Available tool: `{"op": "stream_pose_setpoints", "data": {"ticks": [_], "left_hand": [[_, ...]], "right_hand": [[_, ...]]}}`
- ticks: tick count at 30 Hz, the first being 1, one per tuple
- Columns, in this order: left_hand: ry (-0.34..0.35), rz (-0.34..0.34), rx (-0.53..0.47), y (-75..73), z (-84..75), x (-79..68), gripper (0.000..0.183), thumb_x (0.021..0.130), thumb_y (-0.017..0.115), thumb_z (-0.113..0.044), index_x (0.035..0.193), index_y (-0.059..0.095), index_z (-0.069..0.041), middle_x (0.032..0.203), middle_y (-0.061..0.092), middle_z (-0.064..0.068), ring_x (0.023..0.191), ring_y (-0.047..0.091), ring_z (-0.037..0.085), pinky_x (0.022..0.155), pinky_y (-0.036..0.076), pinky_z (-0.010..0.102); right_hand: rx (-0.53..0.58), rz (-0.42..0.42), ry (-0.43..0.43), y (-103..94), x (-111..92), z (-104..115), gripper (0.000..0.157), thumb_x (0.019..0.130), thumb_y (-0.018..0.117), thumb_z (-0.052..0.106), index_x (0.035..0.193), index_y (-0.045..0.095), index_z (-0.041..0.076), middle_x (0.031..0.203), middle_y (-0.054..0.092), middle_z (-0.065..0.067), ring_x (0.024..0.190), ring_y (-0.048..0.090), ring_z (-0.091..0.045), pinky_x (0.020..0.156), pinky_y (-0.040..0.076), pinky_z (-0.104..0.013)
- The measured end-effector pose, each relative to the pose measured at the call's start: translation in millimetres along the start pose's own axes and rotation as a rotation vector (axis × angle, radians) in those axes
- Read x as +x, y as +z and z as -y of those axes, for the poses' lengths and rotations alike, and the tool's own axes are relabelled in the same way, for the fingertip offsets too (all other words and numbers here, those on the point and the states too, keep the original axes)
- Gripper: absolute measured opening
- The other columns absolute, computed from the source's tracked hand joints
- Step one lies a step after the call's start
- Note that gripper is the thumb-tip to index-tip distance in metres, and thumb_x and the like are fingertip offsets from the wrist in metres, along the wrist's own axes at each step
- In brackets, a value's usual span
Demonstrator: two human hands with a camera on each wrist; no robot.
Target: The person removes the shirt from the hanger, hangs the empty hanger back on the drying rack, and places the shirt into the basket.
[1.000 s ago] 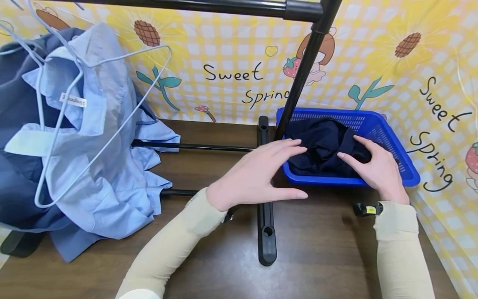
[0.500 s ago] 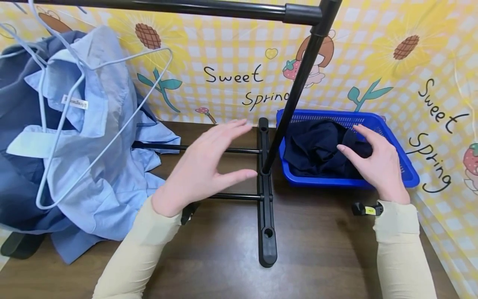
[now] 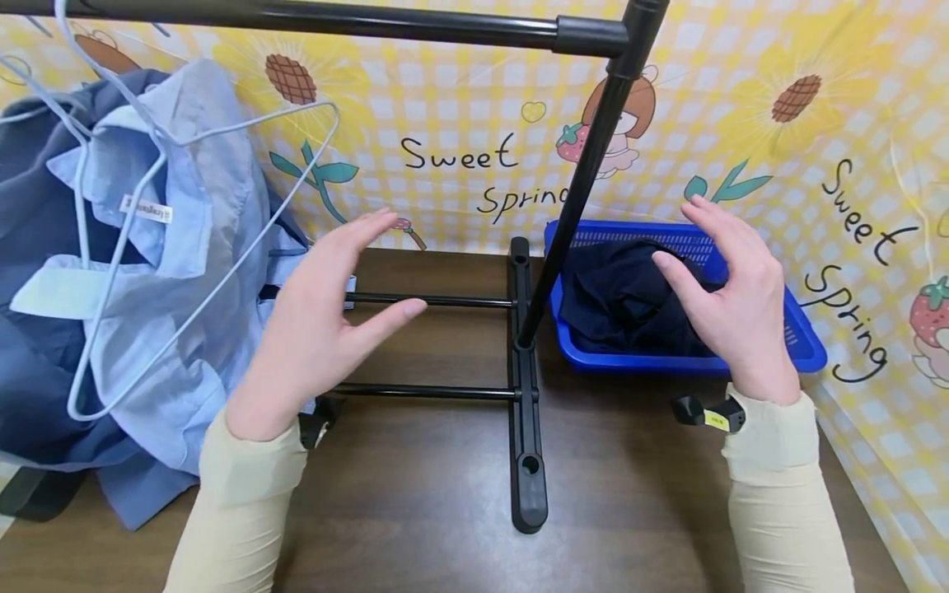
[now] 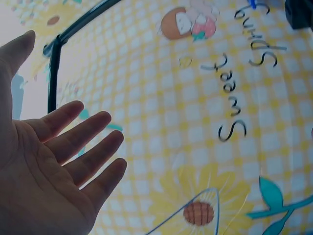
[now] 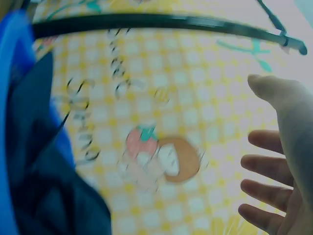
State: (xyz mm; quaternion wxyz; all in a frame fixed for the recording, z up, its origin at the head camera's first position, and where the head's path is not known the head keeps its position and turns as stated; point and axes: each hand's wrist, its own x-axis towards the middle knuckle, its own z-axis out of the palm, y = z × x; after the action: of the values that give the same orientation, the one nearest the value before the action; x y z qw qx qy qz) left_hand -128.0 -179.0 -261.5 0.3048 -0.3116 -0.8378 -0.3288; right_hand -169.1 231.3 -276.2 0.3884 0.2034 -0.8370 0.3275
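My left hand hovers in the head view in front of the light blue shirt, thumb apart from the fingers and nothing held. In the left wrist view its palm faces up with the fingers spread. Over the right part of the blue basket is my right hand, also holding nothing. Dark navy cloth lies bunched inside that basket, partly covered by the right hand. A pale wire hanger hangs in front of the light blue shirt at the left.
A black clothes rack has a top bar, a slanting post and a foot on the brown wooden surface. Darker blue clothing is at the far left. Patterned yellow cloth covers the back and right side.
My left hand has moved left, from beside the basket to in front of the light blue shirt. The right hand has risen slightly and its fingers have left the navy cloth.
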Motion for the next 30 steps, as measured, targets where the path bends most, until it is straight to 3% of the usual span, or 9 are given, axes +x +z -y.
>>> {"op": "stream_pose_setpoints", "data": {"ticks": [5,12,23,30], "left_hand": [[-0.086,-0.07,0.038,-18.8,-4.4,-3.0,0.084,0.093,0.059,-0.067,0.148,0.051,-0.005,0.148,0.053,0.009,0.136,0.047,0.03,0.112,0.034,0.044],[-0.178,-0.188,0.078,-42.9,-14.9,-4.3,0.076,0.093,0.068,-0.056,0.148,0.052,-0.006,0.148,0.054,0.006,0.137,0.047,0.026,0.114,0.033,0.04],[-0.265,-0.357,0.155,-67.7,-15.7,-10.1,0.065,0.091,0.074,-0.041,0.145,0.058,-0.01,0.145,0.056,-0.003,0.136,0.049,0.018,0.115,0.031,0.033],[-0.419,-0.555,0.349,-75.1,-12.5,-12.6,0.04,0.102,0.053,-0.026,0.14,0.062,-0.016,0.141,0.059,-0.008,0.133,0.049,0.011,0.113,0.03,0.03]], "right_hand": [[0.044,-0.072,-0.069,2.3,9.7,31.1,0.061,0.092,0.071,0.053,0.13,0.07,0.005,0.136,0.065,-0.004,0.129,0.056,-0.024,0.108,0.04,-0.041],[0.12,-0.167,-0.131,4.6,26.4,79.8,0.063,0.092,0.069,0.055,0.12,0.072,-0.002,0.128,0.068,-0.012,0.123,0.06,-0.029,0.107,0.041,-0.044],[0.264,-0.258,-0.303,18.0,60.4,114.7,0.051,0.09,0.074,0.045,0.115,0.073,0.001,0.126,0.07,-0.007,0.121,0.06,-0.031,0.105,0.041,-0.049],[0.253,-0.274,-0.429,24.0,88.0,131.2,0.041,0.088,0.076,0.031,0.118,0.073,0.002,0.13,0.068,0.0,0.125,0.058,-0.025,0.106,0.041,-0.046]]}}
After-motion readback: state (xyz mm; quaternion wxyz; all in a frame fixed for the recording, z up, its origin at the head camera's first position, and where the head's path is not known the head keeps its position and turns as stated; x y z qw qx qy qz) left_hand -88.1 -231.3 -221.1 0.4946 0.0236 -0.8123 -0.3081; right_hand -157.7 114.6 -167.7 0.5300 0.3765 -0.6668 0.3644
